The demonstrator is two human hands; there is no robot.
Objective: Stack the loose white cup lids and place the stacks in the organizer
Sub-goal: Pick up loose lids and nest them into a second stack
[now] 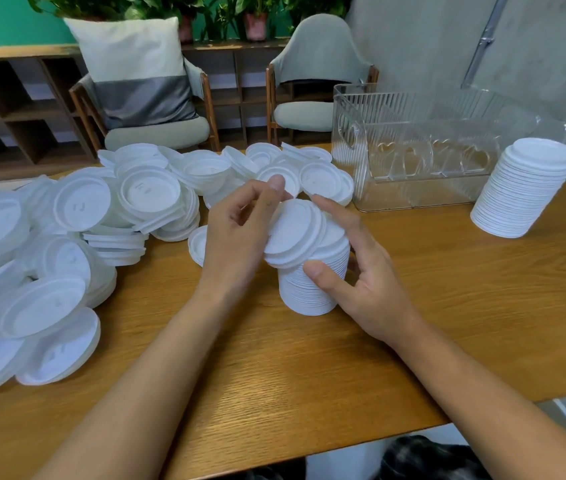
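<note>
Now | left grip (240, 233) clasps a few tilted lids (295, 230) atop the centre stack (309, 296) | right grip (361, 275) wraps round centre stack's side | loose lids (67, 237) heaped left on tabletop (448, 306) | second stack (524, 192) stands just beside clear organizer (413, 150), outside it.

Wooden table (274, 375) loaded with white cup lids.
Loose lids (67, 237) heap across the frame's left; a lid stack (306, 299) stands at centre, a second stack (520, 192) at right, just beside the clear ribbed organizer (413, 150).
</note>
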